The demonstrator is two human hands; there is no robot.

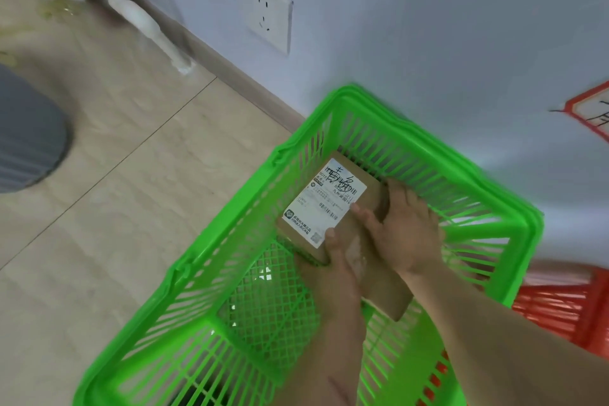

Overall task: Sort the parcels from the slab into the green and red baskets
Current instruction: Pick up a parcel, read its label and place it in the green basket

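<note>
I see both hands gripping flat brown cardboard parcel with white label: left hand at near edge, right hand at right edge, lowering it level into green slatted plastic basket.

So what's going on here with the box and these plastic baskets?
A person is sorting parcels. Both hands, the left hand and the right hand, hold a brown cardboard parcel with a white shipping label inside the bright green plastic basket, which sits on the floor by the wall. The parcel is low in the basket, at its far end; whether it rests on the bottom is unclear. A red plastic basket stands just beside it, on the right.
</note>
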